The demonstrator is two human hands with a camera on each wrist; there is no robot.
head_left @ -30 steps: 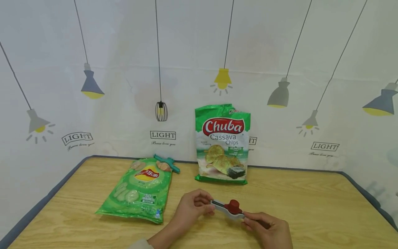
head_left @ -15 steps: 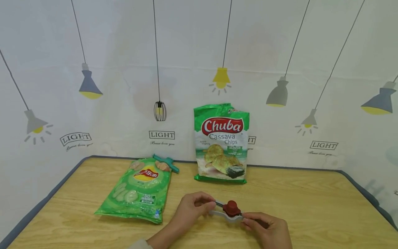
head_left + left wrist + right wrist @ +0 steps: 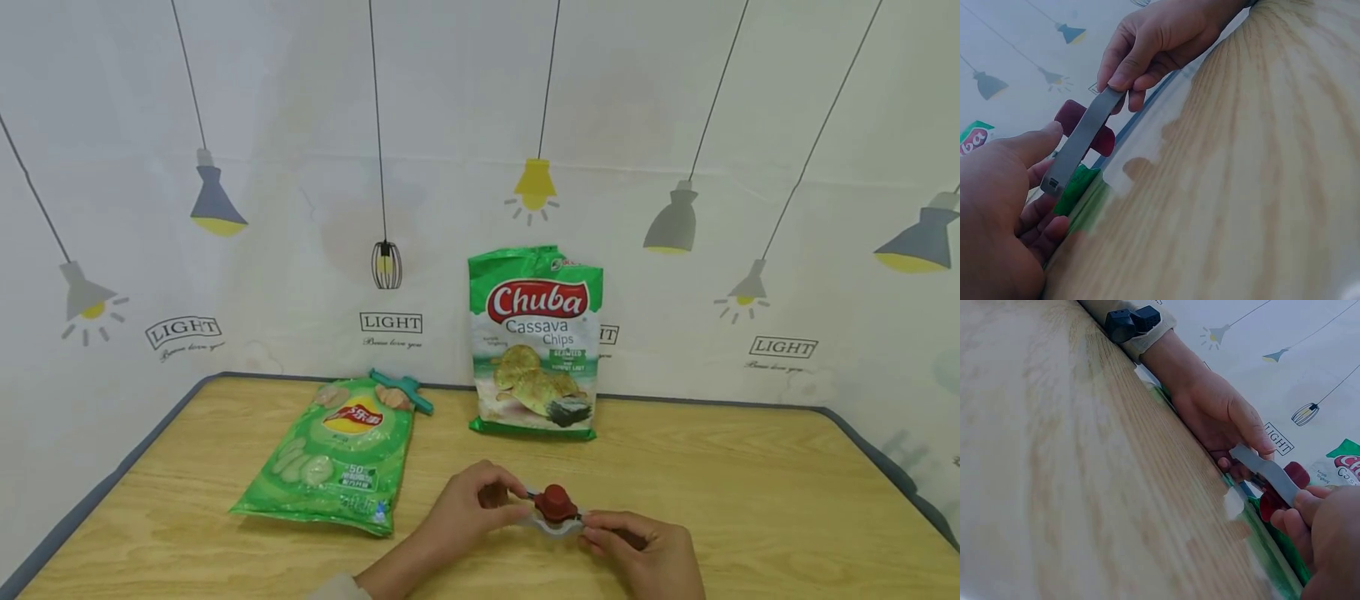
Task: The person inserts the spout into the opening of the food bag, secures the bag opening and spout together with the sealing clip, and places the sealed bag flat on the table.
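A grey bag clip (image 3: 558,527) with a dark bar and a red round cap (image 3: 555,503) is up between both hands over the wooden table. My right hand (image 3: 648,546) pinches its right end between thumb and fingers. Thumb and fingertips of my left hand (image 3: 480,504) are around its left end, where the dark bar stands a little apart from the grey strip. The left wrist view shows the grey strip (image 3: 1088,134) lengthwise, its near end by the left fingers. In the right wrist view, the left thumb (image 3: 1254,428) lies at the strip's far end.
A green chip bag (image 3: 330,458) lies on the left of the table (image 3: 750,492), a teal clip (image 3: 402,390) at its top corner. Behind the hands, a Chuba cassava chips bag (image 3: 534,342) stands upright against the lamp-printed wall sheet (image 3: 450,167).
The clip's dark bar and grey strip have parted at the left end, and the red cap has tipped and shifted slightly left. The left fingers have spread a little; the right hand barely moved.
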